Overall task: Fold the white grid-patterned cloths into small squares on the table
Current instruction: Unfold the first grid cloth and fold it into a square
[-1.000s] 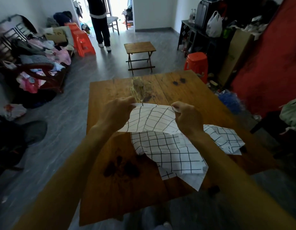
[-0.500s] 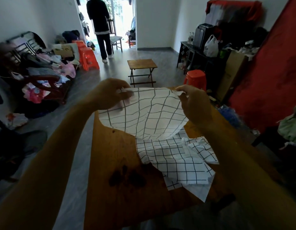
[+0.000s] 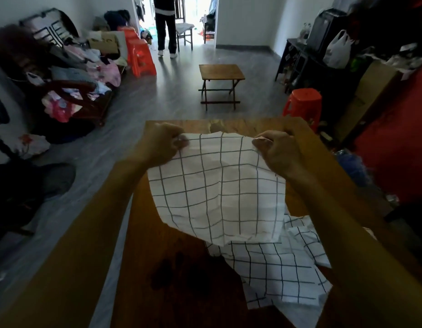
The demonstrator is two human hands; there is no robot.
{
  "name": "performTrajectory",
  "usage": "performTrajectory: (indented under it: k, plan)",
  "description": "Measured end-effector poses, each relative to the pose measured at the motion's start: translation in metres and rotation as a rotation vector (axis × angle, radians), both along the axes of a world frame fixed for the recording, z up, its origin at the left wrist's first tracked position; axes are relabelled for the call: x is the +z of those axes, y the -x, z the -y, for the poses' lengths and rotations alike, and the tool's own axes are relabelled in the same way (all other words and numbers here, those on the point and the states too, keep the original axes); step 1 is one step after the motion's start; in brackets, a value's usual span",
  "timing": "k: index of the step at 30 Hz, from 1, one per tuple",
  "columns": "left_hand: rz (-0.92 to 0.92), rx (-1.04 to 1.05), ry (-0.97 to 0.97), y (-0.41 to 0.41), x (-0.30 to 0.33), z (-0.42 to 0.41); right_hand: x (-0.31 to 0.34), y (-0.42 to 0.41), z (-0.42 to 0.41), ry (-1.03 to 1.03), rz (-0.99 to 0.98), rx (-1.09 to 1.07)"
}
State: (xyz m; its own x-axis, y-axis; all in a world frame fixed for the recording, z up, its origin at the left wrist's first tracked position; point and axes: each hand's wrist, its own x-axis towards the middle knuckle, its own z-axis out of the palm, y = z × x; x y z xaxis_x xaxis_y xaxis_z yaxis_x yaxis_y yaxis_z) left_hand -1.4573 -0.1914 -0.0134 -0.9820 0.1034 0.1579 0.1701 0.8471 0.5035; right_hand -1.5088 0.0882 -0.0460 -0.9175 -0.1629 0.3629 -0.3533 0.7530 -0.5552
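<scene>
The left hand (image 3: 161, 145) pinches the upper left corner of a white grid-patterned cloth (image 3: 217, 188), fingers curled on the fabric; the right hand (image 3: 279, 150) grips the upper right corner the same way; the cloth hangs between them above the wooden table (image 3: 172, 252), its lower edge draping over a crumpled pile of grid cloths (image 3: 276, 271) at the table's near right. Half a second ago the cloth was held higher and billowed toward the camera; now it has dropped lower and hangs flatter. The table's left half lies bare but for a dark stain (image 3: 179, 275); its far edge shows just beyond the knuckles.
</scene>
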Motion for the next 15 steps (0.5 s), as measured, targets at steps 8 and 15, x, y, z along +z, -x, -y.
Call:
performTrajectory:
  k: [8, 15]
  plan:
    - [-0.141, 0.145, 0.162, 0.129, -0.078, -0.008, -0.084, 0.148, 0.002, -0.050, 0.063, 0.021]
    - [-0.170, 0.263, 0.210, 0.186, -0.147, -0.023, -0.143, 0.205, 0.001, -0.083, -0.047, 0.032]
